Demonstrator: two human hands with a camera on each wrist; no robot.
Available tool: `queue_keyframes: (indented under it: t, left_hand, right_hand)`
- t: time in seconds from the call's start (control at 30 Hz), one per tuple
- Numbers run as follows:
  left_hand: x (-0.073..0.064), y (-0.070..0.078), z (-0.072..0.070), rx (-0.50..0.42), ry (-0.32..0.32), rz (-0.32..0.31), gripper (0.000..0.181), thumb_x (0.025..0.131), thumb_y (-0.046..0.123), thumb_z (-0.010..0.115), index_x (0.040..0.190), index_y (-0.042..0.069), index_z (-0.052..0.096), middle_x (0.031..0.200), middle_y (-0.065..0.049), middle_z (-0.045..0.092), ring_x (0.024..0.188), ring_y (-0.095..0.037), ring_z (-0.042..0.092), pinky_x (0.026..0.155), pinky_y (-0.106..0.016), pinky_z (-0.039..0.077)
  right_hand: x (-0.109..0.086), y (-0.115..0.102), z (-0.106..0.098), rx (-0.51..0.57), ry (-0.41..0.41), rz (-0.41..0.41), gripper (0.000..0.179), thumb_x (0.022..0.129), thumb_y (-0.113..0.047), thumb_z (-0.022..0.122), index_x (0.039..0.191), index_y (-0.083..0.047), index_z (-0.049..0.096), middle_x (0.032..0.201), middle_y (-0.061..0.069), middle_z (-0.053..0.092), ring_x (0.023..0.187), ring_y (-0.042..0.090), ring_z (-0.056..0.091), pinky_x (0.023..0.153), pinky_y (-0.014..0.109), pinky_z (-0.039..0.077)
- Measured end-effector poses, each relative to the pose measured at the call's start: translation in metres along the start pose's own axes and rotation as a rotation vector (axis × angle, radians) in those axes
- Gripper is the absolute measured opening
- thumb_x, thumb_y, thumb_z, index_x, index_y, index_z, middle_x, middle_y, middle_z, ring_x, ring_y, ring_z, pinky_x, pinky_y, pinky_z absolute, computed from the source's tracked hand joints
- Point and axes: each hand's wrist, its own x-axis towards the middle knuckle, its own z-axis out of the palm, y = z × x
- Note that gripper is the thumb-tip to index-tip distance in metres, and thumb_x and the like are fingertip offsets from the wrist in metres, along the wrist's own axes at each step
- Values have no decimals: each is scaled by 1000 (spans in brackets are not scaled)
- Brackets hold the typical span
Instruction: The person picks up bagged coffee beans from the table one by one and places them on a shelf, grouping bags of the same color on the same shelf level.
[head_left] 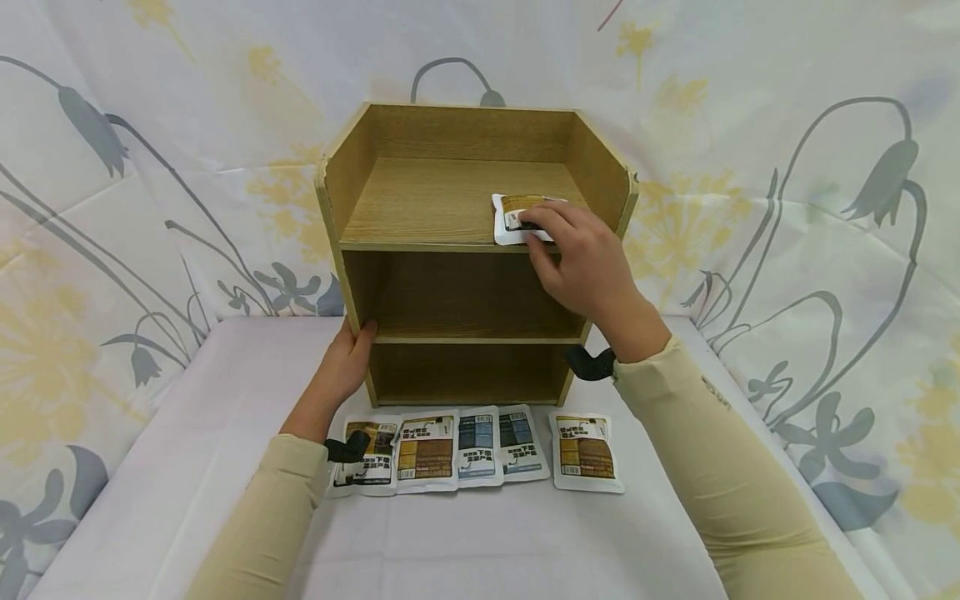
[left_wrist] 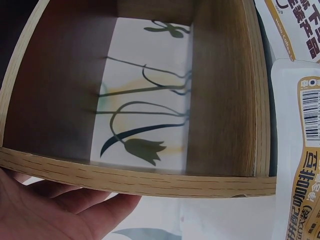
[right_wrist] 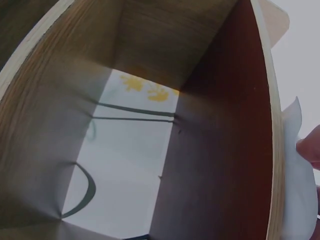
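Note:
A small three-level wooden shelf (head_left: 465, 247) stands upright against the floral cloth. At the right front of its top level lies a white-edged, brown-labelled coffee pouch (head_left: 507, 229). My right hand (head_left: 588, 258) pinches this pouch at the shelf's front edge, the fingers on its upper face and the thumb lower. The right wrist view has the pouch's white side (right_wrist: 297, 190) beside the wooden edge, with a fingertip touching it. My left hand (head_left: 341, 367) rests against the shelf's left side; its extended fingers (left_wrist: 107, 210) lie along the outer face in the left wrist view.
On the white table (head_left: 465, 550), in front of the shelf, several pouches lie in a row: a dark-yellow one (head_left: 377, 454), a brown one (head_left: 426, 450), two blue ones (head_left: 478, 446), and a separate brown one (head_left: 587, 452) at right. Floral cloth (head_left: 750, 67) hangs behind.

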Motion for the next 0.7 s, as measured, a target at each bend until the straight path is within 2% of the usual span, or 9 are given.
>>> queue_keyframes:
  t: [0.43,0.7]
  left_hand:
    - [0,-1,0,-9,-8,-1,65,104,48,23,157,13,6,152,-27,31,137,-45,37,112,-61,29]
    - [1,-2,0,-6,0,11,65,104,48,23,157,13,9,150,-27,34,136,-45,38,112,-60,29]
  right_hand:
    - [8,0,3,-8,-60,116,26,95,-16,57,117,-6,67,122,12,66,115,31,60,101,45,47]
    - [11,2,5,0,-59,138,26,94,-16,59,116,-6,68,122,13,66,114,31,61,99,45,47]
